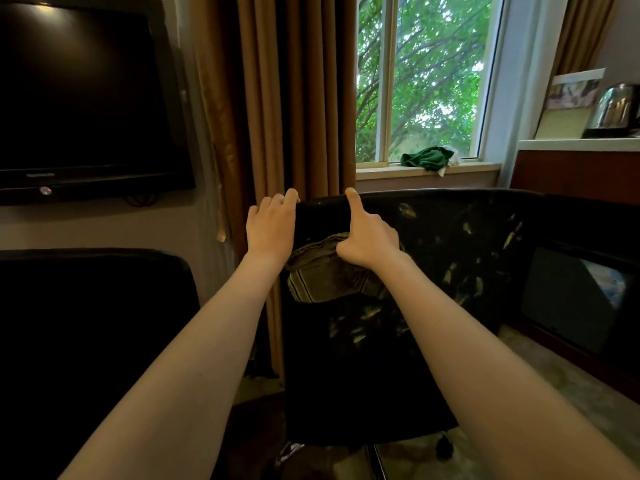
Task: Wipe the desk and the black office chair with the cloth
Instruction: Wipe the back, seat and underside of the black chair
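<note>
Left hand (270, 226) grips the top of the chair (346, 358); right hand (367, 239) beside it clutches the cloth (322, 275), chair back running downward

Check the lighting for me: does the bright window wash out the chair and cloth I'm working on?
Head view: the window is bright but not blown out; the black chair is backlit and very dark, detail lost apart from pale patches on its back; the cloth under the right hand is readable; the TV shows a small glare spot.
</note>
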The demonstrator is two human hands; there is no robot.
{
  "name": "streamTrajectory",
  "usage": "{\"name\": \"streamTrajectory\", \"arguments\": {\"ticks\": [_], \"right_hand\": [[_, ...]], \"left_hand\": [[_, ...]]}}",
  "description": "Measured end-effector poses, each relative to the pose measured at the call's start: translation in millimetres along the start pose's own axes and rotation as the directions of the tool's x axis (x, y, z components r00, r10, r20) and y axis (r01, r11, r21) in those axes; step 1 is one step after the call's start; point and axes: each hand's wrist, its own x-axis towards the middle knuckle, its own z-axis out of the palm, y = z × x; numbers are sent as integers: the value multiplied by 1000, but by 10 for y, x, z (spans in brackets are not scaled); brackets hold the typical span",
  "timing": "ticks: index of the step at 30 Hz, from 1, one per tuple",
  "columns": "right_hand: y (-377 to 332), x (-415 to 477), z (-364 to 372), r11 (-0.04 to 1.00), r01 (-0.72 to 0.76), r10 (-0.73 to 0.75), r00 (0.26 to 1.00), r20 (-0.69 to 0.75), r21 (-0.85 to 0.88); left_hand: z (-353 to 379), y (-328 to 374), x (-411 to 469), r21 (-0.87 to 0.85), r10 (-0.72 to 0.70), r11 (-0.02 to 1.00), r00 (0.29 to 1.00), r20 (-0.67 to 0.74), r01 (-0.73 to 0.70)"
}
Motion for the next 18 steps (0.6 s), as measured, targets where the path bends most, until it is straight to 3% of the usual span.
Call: {"name": "streamTrajectory", "arguments": {"ticks": [6, 12, 16, 18], "right_hand": [[-112, 112, 105, 999, -6, 7, 1000, -12, 47], [-257, 167, 159, 1000, -15, 15, 1000, -4, 16], [-283, 188, 117, 999, -9, 10, 1000, 28, -41], [-272, 210, 56, 998, -14, 17, 999, 46, -54]], "left_hand": [[-99, -106, 43, -77, -44, 996, 993, 106, 53], [-194, -218, -66, -213, -191, 950, 963, 188, 230], [-206, -193, -147, -259, -105, 944, 931, 350, 204], [-209, -143, -258, -199, 13, 977, 916, 401, 73]]}}
